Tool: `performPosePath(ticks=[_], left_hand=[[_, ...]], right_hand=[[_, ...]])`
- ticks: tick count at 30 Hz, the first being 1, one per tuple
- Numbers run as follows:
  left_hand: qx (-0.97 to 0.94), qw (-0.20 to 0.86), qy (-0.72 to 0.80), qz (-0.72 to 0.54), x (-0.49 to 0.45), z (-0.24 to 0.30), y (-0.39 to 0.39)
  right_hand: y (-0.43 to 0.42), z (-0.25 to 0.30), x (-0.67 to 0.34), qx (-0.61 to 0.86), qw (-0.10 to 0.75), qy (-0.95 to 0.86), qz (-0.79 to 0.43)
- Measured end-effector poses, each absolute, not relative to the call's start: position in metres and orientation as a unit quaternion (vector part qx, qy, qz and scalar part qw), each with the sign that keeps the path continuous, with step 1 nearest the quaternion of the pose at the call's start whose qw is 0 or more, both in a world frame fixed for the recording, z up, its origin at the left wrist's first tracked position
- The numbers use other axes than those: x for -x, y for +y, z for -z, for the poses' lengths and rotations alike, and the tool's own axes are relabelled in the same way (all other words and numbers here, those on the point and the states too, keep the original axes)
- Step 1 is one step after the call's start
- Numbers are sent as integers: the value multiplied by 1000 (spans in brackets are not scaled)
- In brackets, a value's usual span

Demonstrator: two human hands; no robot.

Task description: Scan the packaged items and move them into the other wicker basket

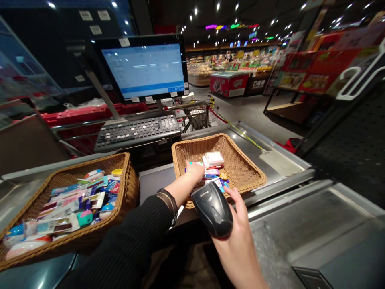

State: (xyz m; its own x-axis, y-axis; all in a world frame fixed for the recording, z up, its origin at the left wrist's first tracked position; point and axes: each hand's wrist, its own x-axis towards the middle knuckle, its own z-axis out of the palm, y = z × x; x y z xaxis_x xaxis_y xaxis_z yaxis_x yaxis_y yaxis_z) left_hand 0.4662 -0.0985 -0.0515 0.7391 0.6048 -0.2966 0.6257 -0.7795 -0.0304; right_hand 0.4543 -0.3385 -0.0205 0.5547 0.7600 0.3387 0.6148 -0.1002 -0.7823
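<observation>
My left hand [195, 171] reaches down into the right wicker basket [245, 170], its fingers curled among small packets. What they hold, if anything, is hidden. Beside it in the basket lie a white box-like pack [214, 158] and several small colourful packages, partly covered by my hand and the scanner. My right hand [240, 228] is wrapped around a black handheld barcode scanner [213, 209], which is raised over the basket's near edge. Further left, a second wicker basket [128, 188] is filled with toothpaste-like boxes, wrapped packets and bottle-shaped items.
Behind the baskets stand a keyboard [138, 130] and a lit monitor [144, 70] on a stand. The metal counter [282, 160] runs to the right. Beyond it are a shopping cart [198, 114] and a red-sided freezer [229, 84]. A white hook-like rack [350, 86] is at far right.
</observation>
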Motion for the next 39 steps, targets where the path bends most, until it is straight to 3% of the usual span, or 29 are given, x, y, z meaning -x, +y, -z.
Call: performPosePath(ticks=[12, 21, 27, 31, 39], left_hand=[[-917, 21, 350, 192, -463, 46, -99], [-943, 20, 323, 71, -447, 8, -110], [-944, -4, 309, -111, -342, -21, -109], [-920, -16, 355, -168, -241, -24, -100], [-834, -56, 543, -75, -51, -38, -86]], right_hand=[[-343, 20, -461, 746, 486, -453, -52], [-349, 21, -464, 747, 479, -458, -49], [-346, 34, -460, 730, 462, -502, -40], [-337, 42, -452, 698, 460, -548, -30], [-324, 45, -427, 667, 454, -588, -58]])
